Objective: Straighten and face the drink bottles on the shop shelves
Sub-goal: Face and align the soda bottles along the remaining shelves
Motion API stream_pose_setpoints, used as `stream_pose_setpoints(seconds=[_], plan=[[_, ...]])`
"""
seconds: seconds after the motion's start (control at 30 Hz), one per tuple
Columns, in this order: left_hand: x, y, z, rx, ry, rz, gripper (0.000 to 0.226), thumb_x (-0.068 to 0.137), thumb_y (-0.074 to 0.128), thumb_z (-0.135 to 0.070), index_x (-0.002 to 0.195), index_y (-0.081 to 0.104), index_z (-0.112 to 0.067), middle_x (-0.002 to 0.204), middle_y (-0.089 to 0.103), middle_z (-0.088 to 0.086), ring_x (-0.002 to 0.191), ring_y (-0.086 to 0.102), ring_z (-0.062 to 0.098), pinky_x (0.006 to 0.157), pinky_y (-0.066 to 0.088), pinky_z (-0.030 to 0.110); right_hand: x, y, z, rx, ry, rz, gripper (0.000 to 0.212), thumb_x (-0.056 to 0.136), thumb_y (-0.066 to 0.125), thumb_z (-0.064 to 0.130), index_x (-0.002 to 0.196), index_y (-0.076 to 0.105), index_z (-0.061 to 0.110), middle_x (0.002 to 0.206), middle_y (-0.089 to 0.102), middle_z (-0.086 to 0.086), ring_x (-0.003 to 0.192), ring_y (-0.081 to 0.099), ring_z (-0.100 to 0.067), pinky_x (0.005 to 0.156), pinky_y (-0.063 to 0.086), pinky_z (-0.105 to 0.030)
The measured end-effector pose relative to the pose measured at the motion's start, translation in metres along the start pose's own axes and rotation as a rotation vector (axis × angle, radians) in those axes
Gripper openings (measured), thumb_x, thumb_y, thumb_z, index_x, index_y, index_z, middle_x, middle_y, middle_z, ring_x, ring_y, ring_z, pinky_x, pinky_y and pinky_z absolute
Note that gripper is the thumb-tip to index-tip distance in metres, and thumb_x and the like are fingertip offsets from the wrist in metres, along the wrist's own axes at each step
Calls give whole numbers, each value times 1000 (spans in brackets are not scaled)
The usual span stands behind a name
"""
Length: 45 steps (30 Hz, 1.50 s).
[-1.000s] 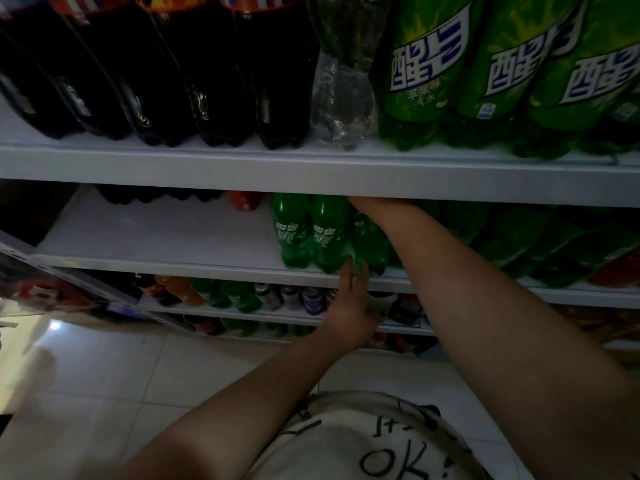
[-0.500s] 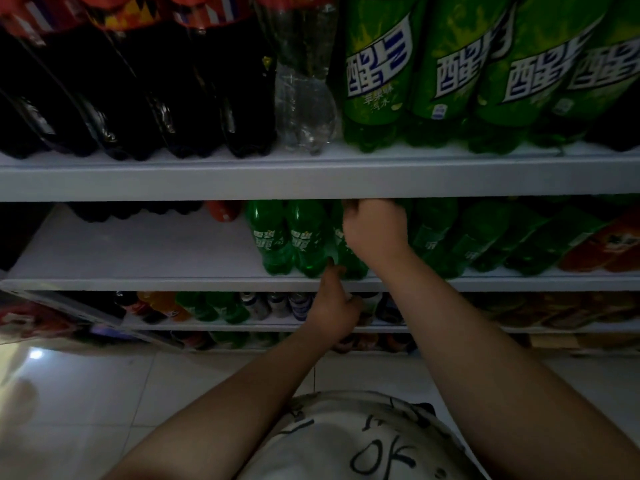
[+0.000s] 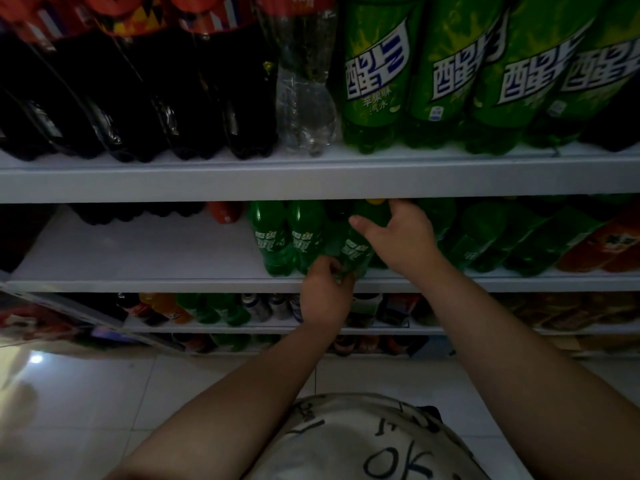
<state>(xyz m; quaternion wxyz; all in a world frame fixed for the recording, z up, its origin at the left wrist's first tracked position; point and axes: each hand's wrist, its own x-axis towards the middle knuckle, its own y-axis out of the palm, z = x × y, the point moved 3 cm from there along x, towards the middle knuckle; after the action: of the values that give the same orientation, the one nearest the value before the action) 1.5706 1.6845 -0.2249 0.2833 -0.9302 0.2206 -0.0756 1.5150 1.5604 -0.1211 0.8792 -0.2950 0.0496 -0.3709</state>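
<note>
Two-handed hold now on green bottle (image 3: 355,249), tilted at middle shelf (image 3: 138,282) front edge: left hand (image 3: 323,296) curled round base, earlier only touching with straight fingers; right hand (image 3: 401,240) clasping shoulder. Likely turning label forward.

Green bottle (image 3: 358,249), yellow cap, label forward, at middle shelf (image 3: 138,282) front; two matching bottles (image 3: 273,240) just left.

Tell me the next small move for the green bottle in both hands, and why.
Probably stand the small green plastic bottle upright beside its two green neighbours: it leans, right hand gripping its shoulder, left hand its base, while they stand straight, labels forward.
</note>
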Motion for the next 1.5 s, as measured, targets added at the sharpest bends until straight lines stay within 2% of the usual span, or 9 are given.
stream_pose_setpoints(seconds=[0.13, 0.33, 0.47, 0.6, 0.83, 0.97, 1.17, 1.37, 1.5], plan=[[0, 0, 2, 23, 10, 14, 45, 85, 68, -29, 124, 54, -9, 110, 66, 11, 97, 62, 26, 77, 51, 31, 11, 1, -1, -71, 28, 158, 39, 83, 66, 43, 114, 52, 21, 111, 59, -3, 104, 55, -20, 91, 46, -31], [1, 7, -3, 155, 110, 74, 54, 91, 61, -22, 138, 41, -3, 118, 62, 20, 102, 61, 36, 81, 52, 42, 16, 1, 3, -78, 39, 320, 55, 90, 59, 40, 137, 43, 18, 126, 55, -7, 115, 52, -22, 99, 43, -35], [-2, 10, -5, 86, 56, 9, 46, 90, 64, -21, 128, 48, -1, 113, 63, 20, 99, 62, 35, 78, 50, 37, 14, 3, 8, -144, -14, 212, 51, 87, 64, 39, 129, 48, 17, 91, 54, 5, 84, 54, -12, 75, 41, -20], [-1, 15, -10, 78, 12, -35, 43, 89, 64, -25, 121, 50, 0, 107, 64, 21, 93, 62, 37, 70, 50, 38, 17, 9, 9, -156, -49, 197, 52, 87, 65, 36, 130, 49, 12, 114, 59, -6, 105, 55, -22, 86, 41, -23], [2, 20, -11, 181, -39, -40, 48, 90, 62, -35, 124, 48, -2, 98, 66, 20, 85, 64, 37, 62, 50, 40, -2, -16, 5, -75, -151, 13, 18, 91, 59, 24, 106, 62, 16, 83, 67, -8, 64, 59, -12, 63, 48, -25], [4, 18, -10, 263, -55, -53, 54, 89, 61, -43, 126, 49, -6, 97, 67, 17, 85, 64, 35, 61, 48, 36, -47, -42, -37, 7, -119, -181, 24, 90, 57, 13, 113, 65, 16, 95, 68, 1, 73, 60, -7, 68, 46, -19], [-1, 14, -14, 340, -58, -121, 49, 86, 65, -45, 115, 61, -6, 93, 70, 14, 83, 66, 32, 60, 48, 33, -70, -51, -100, -164, 125, 27, 30, 93, 58, 21, 122, 60, 14, 107, 65, -4, 64, 53, 4, 66, 42, -21], [-26, 35, -25, 107, -143, -194, 32, 87, 65, -34, 109, 64, -11, 93, 72, 4, 83, 67, 24, 65, 45, 25, -49, -59, -75, -98, -146, 64, 41, 91, 59, 23, 131, 52, 15, 101, 60, 9, 81, 58, -5, 71, 40, -15], [-35, 61, -45, 5, -158, -108, 40, 93, 55, -28, 130, 55, -14, 103, 69, 7, 76, 63, 22, 67, 52, 31, -10, -59, -36, 85, -19, 245, 26, 94, 52, 25, 116, 43, 13, 90, 66, 2, 58, 63, -11, 53, 50, -27]])
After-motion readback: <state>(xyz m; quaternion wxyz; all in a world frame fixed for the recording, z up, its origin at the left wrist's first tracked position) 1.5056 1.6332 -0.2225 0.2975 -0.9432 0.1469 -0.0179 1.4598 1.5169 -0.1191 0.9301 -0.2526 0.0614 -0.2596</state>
